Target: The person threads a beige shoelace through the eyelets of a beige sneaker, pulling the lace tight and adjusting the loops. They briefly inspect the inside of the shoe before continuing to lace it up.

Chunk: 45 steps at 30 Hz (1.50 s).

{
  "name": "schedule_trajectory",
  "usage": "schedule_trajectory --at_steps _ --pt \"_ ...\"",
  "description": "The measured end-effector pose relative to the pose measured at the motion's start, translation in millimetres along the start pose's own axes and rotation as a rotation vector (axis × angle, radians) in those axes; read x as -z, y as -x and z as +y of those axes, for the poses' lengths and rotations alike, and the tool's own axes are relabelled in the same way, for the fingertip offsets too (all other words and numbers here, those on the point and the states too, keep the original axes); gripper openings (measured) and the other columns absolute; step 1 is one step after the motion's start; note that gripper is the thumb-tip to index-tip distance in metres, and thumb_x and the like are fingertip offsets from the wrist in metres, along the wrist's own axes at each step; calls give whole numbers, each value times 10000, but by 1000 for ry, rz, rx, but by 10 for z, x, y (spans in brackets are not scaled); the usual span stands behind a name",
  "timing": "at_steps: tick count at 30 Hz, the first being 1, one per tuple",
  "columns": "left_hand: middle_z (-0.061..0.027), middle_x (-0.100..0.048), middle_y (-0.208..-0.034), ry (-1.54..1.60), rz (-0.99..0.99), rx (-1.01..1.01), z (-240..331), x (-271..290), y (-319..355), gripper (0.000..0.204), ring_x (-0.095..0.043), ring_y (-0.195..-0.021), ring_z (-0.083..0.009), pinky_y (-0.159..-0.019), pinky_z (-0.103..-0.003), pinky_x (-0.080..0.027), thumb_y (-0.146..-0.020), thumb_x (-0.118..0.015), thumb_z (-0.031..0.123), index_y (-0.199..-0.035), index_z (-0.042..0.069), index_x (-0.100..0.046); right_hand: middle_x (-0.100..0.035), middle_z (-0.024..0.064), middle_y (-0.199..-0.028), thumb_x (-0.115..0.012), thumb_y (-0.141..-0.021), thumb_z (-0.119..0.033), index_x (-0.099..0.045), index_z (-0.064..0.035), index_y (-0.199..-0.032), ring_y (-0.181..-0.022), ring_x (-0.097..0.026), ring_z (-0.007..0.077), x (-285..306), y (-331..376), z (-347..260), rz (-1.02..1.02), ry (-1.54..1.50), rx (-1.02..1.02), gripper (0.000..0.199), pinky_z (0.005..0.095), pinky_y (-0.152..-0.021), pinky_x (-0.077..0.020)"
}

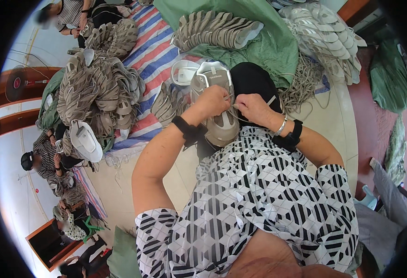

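Observation:
A grey-brown shoe upper with a white-edged collar lies over my lap, its rounded toe toward me. My left hand has its fingers curled over the middle of the upper, at the lacing area. Just to the right, my right hand pinches a thin beige shoelace close to the left fingertips. The fingers hide most of the eyelets and the lace's path. Beyond the upper, a white shoe-shaped piece rests on the striped sheet. Black bands circle both my wrists.
Stacked grey-brown uppers lie on a green sack ahead. More uppers are heaped at left on a striped sheet. Loose laces and pale uppers are at right. Several people sit along the left side.

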State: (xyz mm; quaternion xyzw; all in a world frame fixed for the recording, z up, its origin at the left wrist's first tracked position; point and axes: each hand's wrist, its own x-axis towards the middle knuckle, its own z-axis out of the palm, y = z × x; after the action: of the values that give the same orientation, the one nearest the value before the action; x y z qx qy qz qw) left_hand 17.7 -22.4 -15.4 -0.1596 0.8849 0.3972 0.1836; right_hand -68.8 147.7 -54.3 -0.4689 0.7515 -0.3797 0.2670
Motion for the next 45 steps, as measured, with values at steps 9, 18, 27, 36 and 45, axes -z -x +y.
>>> schedule_trajectory --at_steps 9,18,27,36,45 --pt "-193 -654 -765 -375 291 44 178 -300 184 186 -643 -741 -391 -668 -472 -505 -754 -614 223 -822 57 -660 -600 163 -656 -527 -878 -92 -564 -5 -786 -574 -601 300 -220 -18 30 -6 -266 -165 132 388 -498 -476" --pt "-150 -655 -709 -249 406 -155 2 -389 308 176 -648 -640 -306 -593 -418 -496 -847 -569 210 -901 65 -654 -606 158 -698 -621 -811 -132 -565 -19 -833 -606 -603 327 24 -155 56 -89 53 220 128 406 -541 -490" --pt "-61 -613 -658 468 509 -46 171 -225 361 232 -575 -542 -117 -530 -280 -460 -940 -492 145 -1027 -14 -636 -660 119 -748 -655 -772 -274 -571 -76 -963 -750 -666 317 363 -394 -223 -379 603 415 287 441 -641 -503" --pt "-146 -647 -640 -4 25 38 140 27 114 164 -648 -572 -232 -556 -358 -497 -803 -539 80 -837 -16 -668 -600 -15 -721 -723 -727 -307 -580 -160 -873 -706 -582 191 250 -268 41 -120 560 724 251 371 -721 -344" --pt "-238 -655 -753 -617 -479 -19 506 240 -150 200 -660 -759 -381 -639 -452 -489 -616 -666 44 -800 -29 -696 -600 2 -718 -678 -768 -252 -585 -160 -797 -726 -592 187 232 -261 45 -61 551 754 134 354 -711 -346"
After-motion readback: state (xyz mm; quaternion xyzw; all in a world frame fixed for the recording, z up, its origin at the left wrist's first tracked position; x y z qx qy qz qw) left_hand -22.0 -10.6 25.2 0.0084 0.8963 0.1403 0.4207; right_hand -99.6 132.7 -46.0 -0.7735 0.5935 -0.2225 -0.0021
